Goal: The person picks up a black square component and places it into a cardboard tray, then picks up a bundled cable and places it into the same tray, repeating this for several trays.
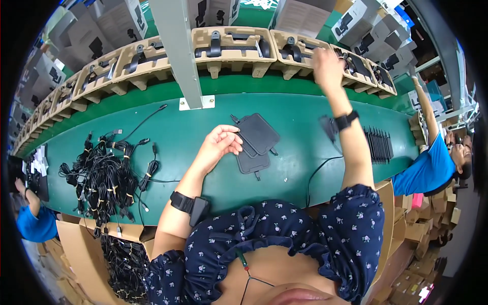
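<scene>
My left hand is over the green table, fingers curled in beside a small pile of flat black rectangular pads. Its fingertips meet or overlap the pile's left edge; whether they pinch anything is hidden. The pads have rounded corners and short stubs. Stretched far forward, my right hand is over the row of moulded pulp trays at the back, beside a tray holding dark parts. Its fingers are mostly hidden and slightly blurred. Black bands with small modules circle both wrists.
Bundled black cables heap on the left, above a cardboard box of more cables. Flat black pieces stand in a row at the right. A grey post rises at the table's back. Co-workers in blue are at both sides.
</scene>
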`<action>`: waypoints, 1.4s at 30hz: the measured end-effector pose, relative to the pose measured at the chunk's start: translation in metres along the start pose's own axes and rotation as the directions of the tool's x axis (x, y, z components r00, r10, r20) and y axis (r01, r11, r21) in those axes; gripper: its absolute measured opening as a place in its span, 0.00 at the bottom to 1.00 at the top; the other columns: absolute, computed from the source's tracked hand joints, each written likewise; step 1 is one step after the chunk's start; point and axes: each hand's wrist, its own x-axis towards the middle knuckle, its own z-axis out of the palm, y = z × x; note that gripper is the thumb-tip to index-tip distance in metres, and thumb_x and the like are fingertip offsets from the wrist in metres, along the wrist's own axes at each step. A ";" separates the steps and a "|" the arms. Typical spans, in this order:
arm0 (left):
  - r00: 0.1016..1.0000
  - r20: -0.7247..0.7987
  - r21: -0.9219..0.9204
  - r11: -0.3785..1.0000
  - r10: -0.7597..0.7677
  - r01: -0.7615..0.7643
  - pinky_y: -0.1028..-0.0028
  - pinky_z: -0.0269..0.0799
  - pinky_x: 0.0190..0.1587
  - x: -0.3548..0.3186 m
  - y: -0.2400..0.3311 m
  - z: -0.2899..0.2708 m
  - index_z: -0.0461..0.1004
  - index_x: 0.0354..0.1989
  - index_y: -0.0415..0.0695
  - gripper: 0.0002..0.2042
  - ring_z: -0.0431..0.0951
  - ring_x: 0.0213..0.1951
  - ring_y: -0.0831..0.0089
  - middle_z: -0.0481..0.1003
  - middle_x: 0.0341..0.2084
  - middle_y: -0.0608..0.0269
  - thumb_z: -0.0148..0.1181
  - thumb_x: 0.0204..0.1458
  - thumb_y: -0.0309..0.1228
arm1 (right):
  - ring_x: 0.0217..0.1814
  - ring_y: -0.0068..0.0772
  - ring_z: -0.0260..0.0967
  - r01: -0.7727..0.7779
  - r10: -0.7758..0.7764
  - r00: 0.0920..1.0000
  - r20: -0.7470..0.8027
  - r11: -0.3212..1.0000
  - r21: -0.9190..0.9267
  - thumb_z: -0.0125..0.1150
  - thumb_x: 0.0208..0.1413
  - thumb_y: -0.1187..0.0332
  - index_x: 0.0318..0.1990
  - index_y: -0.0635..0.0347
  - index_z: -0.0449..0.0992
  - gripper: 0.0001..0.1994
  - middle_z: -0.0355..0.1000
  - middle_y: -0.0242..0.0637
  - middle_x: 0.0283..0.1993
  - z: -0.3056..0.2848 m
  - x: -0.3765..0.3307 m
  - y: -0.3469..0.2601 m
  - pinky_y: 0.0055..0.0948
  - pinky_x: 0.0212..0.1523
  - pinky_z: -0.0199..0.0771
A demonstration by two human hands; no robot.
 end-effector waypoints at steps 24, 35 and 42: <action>0.997 -0.076 0.057 0.998 0.011 -0.007 0.77 0.70 0.35 -0.004 -0.002 -0.003 0.63 0.44 0.35 0.10 0.73 0.31 0.73 0.71 0.31 0.56 0.46 0.55 0.25 | 0.34 0.21 0.65 -0.322 0.555 0.822 0.130 0.264 0.909 0.55 0.53 0.72 0.39 0.66 0.66 0.09 0.70 0.34 0.32 0.007 0.017 0.021 0.22 0.35 0.66; 0.998 -0.057 0.019 1.000 -0.013 0.014 0.77 0.69 0.34 -0.003 -0.001 0.004 0.63 0.45 0.36 0.11 0.72 0.31 0.72 0.71 0.32 0.56 0.46 0.55 0.25 | 0.34 0.30 0.69 -0.527 0.722 0.562 0.403 -0.063 0.848 0.60 0.49 0.66 0.40 0.70 0.69 0.16 0.73 0.41 0.33 0.113 0.024 0.082 0.29 0.37 0.68; 0.996 -0.082 0.019 0.999 -0.024 0.026 0.76 0.71 0.34 -0.003 0.001 0.007 0.64 0.44 0.38 0.09 0.73 0.30 0.72 0.71 0.31 0.57 0.43 0.56 0.23 | 0.50 0.52 0.65 -0.681 0.649 0.678 0.344 0.380 0.626 0.55 0.50 0.61 0.45 0.69 0.68 0.20 0.68 0.55 0.45 0.099 0.029 0.064 0.37 0.51 0.63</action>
